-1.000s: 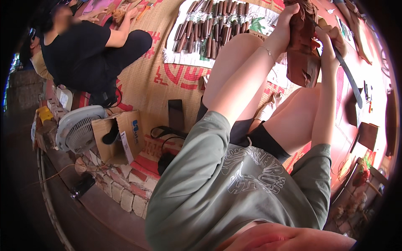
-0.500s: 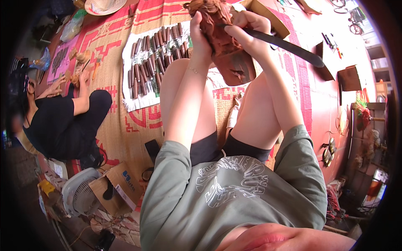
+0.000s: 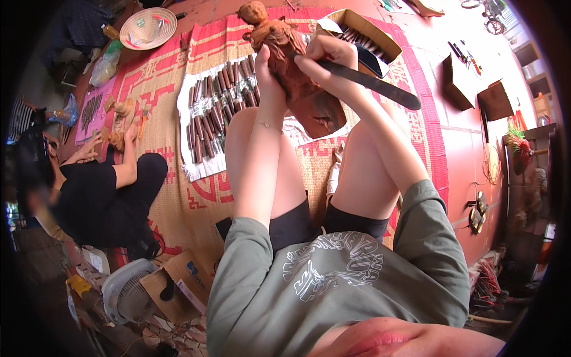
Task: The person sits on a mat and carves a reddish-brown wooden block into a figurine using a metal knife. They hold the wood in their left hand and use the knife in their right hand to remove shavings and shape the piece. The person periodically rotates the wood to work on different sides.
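In front of my knees I hold a reddish-brown carved wooden figure [image 3: 284, 52], tilted, with its rounded head at the far end and its broad base nearer me. My left hand [image 3: 270, 82] is closed around its left side. In my right hand [image 3: 328, 64] is a long, flat, dark tool [image 3: 380, 87] with a rounded end pointing right. Its other end lies against the figure, hidden by my fingers, so its exact kind cannot be told.
Several wooden-handled carving tools [image 3: 208, 116] lie on a white cloth [image 3: 185, 143] upon the mat [image 3: 178, 196]. A cardboard box [image 3: 389, 44] of more tools and a phone [image 3: 370, 60] are beyond my right hand. At left, another person [image 3: 107, 184] handles wooden pieces. A fan [image 3: 128, 291] stands lower left.
The figure, both hands and the dark tool appear lower and further left, and the figure's head now shows. The surroundings have shifted in the view too. Both grips stay closed.
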`<state>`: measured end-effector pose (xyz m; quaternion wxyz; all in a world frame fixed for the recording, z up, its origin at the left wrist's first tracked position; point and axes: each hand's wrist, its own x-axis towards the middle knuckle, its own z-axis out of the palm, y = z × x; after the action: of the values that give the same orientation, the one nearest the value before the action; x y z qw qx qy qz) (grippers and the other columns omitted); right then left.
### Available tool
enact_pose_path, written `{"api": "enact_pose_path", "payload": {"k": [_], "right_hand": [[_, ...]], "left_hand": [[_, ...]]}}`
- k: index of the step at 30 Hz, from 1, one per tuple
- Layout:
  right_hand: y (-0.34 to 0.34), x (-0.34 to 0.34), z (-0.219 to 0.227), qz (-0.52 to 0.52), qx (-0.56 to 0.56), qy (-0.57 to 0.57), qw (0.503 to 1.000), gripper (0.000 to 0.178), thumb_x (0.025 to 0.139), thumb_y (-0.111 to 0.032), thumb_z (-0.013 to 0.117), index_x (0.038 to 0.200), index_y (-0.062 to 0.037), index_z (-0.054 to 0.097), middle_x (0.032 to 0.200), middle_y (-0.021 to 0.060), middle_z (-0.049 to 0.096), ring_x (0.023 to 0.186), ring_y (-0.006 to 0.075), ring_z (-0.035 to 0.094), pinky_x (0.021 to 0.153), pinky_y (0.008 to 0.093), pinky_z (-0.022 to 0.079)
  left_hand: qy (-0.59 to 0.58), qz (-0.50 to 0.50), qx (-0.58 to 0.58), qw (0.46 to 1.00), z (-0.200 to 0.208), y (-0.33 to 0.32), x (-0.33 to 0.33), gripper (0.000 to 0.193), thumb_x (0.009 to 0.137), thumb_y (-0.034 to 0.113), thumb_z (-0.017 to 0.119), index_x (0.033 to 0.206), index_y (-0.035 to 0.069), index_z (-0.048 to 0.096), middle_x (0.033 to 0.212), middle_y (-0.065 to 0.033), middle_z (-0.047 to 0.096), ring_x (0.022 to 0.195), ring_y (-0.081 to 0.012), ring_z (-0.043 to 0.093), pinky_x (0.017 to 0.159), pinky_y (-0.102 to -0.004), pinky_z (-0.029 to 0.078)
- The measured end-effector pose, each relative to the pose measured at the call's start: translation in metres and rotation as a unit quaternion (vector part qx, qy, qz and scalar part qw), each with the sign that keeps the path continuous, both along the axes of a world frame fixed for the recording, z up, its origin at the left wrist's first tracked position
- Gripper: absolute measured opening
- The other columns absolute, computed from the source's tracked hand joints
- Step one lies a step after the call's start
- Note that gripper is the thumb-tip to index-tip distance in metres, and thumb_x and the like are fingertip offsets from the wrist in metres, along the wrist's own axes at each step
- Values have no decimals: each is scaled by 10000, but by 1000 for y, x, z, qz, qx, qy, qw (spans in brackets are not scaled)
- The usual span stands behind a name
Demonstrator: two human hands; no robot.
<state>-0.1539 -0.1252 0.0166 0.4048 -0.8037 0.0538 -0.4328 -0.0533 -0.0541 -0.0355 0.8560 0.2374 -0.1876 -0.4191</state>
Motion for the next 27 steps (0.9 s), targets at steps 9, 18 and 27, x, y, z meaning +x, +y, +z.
{"api": "enact_pose_path", "payload": {"k": [9,18,27], "right_hand": [[7,6,2,13,6,-12,1000,201,662,-44,659,570,4,487,547,40,513,510,71,464,475,228,367],[16,8,2,21,44,16,999,207,658,-46,645,564,6,468,519,23,484,512,55,455,468,226,355],[16,7,5,45,29,44,998,219,694,-37,628,575,5,449,521,14,488,502,50,430,519,220,409]], "left_hand": [[-5,-12,-37,999,6,8,5,608,844,512,402,1228,41,420,1171,-119,517,1058,-248,522,920,-381,417],[6,-24,-38,999,6,18,12,613,843,512,398,1242,47,403,1153,-118,519,1039,-251,533,895,-386,438],[-7,-8,-47,999,20,25,7,614,830,532,405,1213,52,427,1122,-120,536,988,-255,553,854,-384,452]]}}
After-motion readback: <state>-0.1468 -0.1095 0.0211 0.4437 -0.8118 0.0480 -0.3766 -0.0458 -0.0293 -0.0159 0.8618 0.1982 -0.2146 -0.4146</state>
